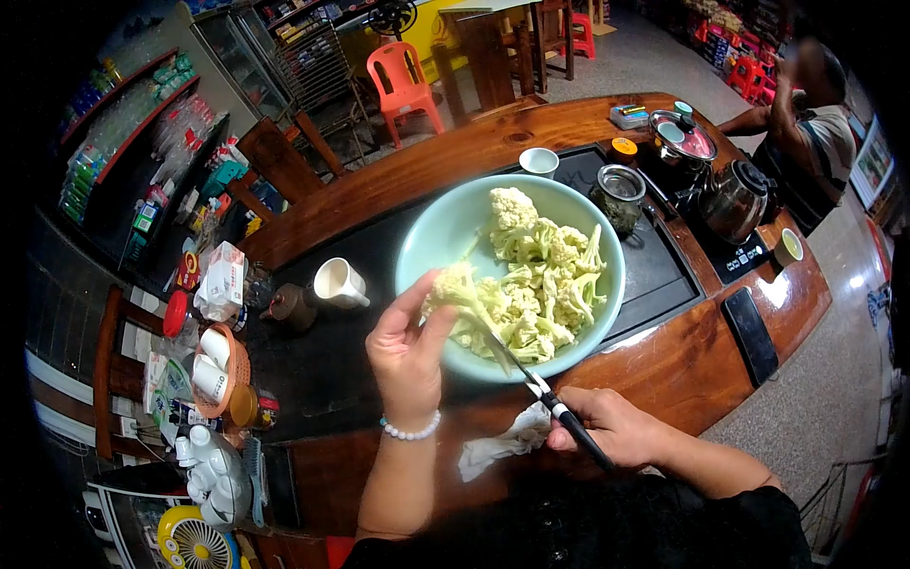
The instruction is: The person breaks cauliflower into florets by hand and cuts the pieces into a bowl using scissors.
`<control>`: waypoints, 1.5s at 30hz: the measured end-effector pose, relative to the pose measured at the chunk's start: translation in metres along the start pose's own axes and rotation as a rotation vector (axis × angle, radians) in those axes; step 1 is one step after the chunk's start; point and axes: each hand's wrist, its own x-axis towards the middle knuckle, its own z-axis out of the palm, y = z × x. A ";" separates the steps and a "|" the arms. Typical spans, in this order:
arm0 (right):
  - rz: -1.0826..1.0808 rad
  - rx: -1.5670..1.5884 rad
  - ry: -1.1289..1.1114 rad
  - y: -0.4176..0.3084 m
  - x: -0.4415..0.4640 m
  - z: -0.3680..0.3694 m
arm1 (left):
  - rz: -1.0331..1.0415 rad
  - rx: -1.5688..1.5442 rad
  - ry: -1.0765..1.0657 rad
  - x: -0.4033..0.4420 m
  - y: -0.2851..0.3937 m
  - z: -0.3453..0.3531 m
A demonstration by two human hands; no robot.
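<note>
A pale green bowl (417, 237) holds many cauliflower florets (545, 275). Over its near left side, my left hand (408, 341) pinches a cauliflower floret (459, 287) between thumb and fingers, stem toward the right. A beaded bracelet circles that wrist. My right hand (607, 422), in front of the bowl, is closed around the black-and-white handle of a knife (555, 403). The knife's blade points up and left, against or very near the floret's stem; exact contact is hard to see. Below the blade lies a crumpled white tissue (507, 444).
On the wooden table (664, 379) are a black tray (322, 389), a white cup (339, 283), a glass jar (621, 194), a glass kettle (735, 201) and a phone (751, 335). A basket of cups (216, 368) stands left. Another person (806, 123) sits at the far right.
</note>
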 end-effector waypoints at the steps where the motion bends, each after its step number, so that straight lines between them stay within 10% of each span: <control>1: -0.002 0.024 0.006 -0.003 -0.001 0.001 | 0.000 -0.002 0.000 0.000 0.000 0.000; 45: 0.180 0.068 -0.044 -0.006 0.019 0.002 | -0.196 -0.091 0.071 0.002 -0.003 0.000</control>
